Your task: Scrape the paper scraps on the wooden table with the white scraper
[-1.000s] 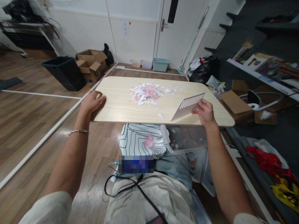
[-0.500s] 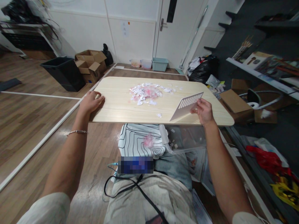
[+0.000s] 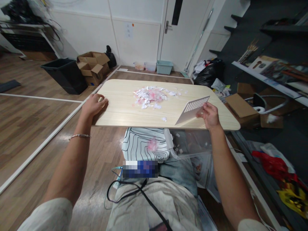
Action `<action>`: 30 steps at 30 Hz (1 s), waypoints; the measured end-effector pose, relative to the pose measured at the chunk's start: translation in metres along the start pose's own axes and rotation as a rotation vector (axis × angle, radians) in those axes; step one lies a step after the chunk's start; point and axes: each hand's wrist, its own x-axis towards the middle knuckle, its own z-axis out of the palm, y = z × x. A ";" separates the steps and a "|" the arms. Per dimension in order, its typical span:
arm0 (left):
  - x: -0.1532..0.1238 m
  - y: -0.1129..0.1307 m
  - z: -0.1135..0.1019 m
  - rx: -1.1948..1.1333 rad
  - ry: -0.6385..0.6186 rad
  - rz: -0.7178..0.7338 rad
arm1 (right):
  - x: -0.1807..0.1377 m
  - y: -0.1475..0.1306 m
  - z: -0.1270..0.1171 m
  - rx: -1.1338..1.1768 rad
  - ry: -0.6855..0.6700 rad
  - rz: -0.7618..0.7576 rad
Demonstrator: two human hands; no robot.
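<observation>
On the wooden tabletop (image 3: 120,115) lies a loose heap of torn white paper scraps (image 3: 150,96), with pink bits among them. A small scrap (image 3: 164,119) sits apart near the front edge. My right hand (image 3: 209,114) pinches a thin, pale slotted panel (image 3: 189,112) between thumb and fingers. The panel is tilted, its lower edge at the tabletop and its row of slots uppermost. At the table's left edge rests my left hand (image 3: 95,106), fingers loosely bent and apart, holding nothing that I can see.
Below the table's front edge are a clear plastic bin (image 3: 192,144) with small pieces inside and a line-patterned cloth (image 3: 137,144) bearing pink fluff. A black bin (image 3: 66,77) and cardboard boxes (image 3: 92,65) stand beyond, left. Cluttered shelves (image 3: 267,80) line the right.
</observation>
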 end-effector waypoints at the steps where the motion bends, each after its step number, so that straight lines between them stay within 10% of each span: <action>1: 0.000 0.000 0.000 -0.001 0.000 -0.001 | 0.000 0.000 0.000 0.001 0.006 0.001; 30: 0.000 0.000 -0.001 -0.003 -0.008 0.029 | -0.001 -0.002 0.002 -0.049 0.060 0.015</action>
